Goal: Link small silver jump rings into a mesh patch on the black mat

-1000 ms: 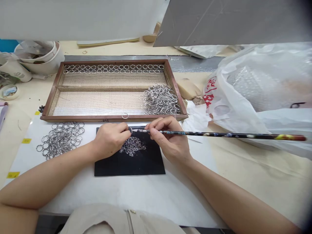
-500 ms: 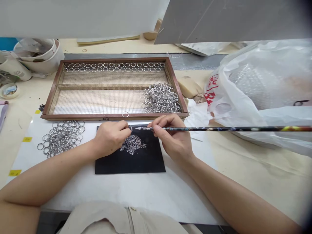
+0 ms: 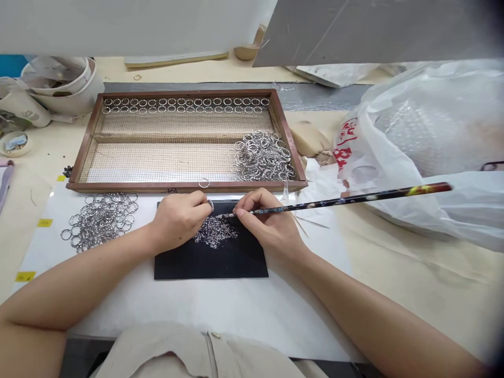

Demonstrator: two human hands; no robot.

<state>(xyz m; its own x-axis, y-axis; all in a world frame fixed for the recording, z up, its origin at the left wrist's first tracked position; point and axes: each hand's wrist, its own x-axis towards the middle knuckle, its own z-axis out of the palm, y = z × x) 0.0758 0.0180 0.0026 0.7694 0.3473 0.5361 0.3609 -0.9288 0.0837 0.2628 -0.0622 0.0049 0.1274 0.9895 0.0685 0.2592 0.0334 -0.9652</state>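
My left hand [image 3: 179, 219] is closed, thumb and forefinger pinching a small silver ring [image 3: 211, 203], mostly hidden by the fingers. My right hand [image 3: 268, 218] grips a long, dark, patterned pencil [image 3: 334, 202]. Its pointed tip meets the upper edge of a pile of tiny shiny beads [image 3: 216, 233], just below the ring; I cannot tell whether a bead sticks to it. The beads lie on a black mat [image 3: 232, 265] beneath both hands. Left of the mat is a heap of silver rings [image 3: 104, 218].
A wood-framed mesh tray [image 3: 81, 157] stands behind the mat, with two rows of rings along its back and a ring pile [image 3: 262, 156] at right. One ring [image 3: 203, 182] rests on its front rim. A white plastic bag [image 3: 394, 136] bulges at right; white tubs [image 3: 79, 89] stand far left.
The pencil's tip has dropped from beside the ring to the bead pile, and its rear end has swung up into view. My left hand has hardly moved.
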